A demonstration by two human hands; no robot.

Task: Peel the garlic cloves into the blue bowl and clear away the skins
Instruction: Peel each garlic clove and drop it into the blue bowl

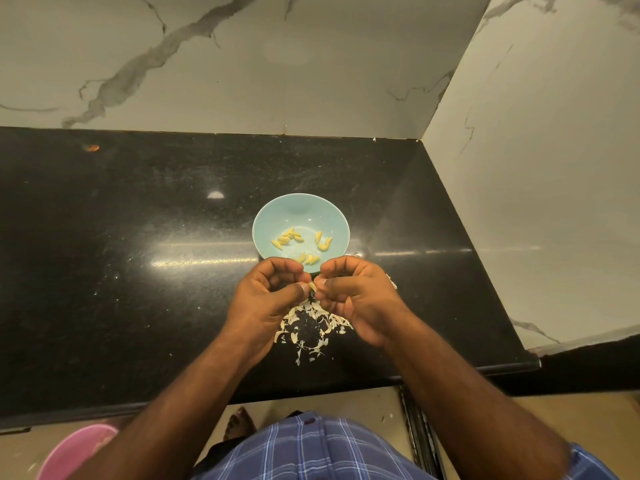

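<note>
Both hands meet over the black counter (104, 271), just at 6 o'clock of the blue bowl (270, 216). The left hand (268, 296) has its fingers curled, and its thumb and forefinger pinch a small garlic clove (312, 286). The right hand (356, 296) is curled too, and its fingertips pinch the same clove from the 3 o'clock side, so the two hands touch at the clove. How much skin is on the clove I cannot tell.

Inside the bowl lie several peeled yellow cloves (287, 237), some at 9 o'clock, some at 3 o'clock and a few near the rim at 6 o'clock.

A loose pile of pale skins (311, 327) lies on the counter under the hands, at 6 o'clock from the bowl.

A pink tub (74, 452) stands on the floor at 7 o'clock, below the counter edge.
</note>
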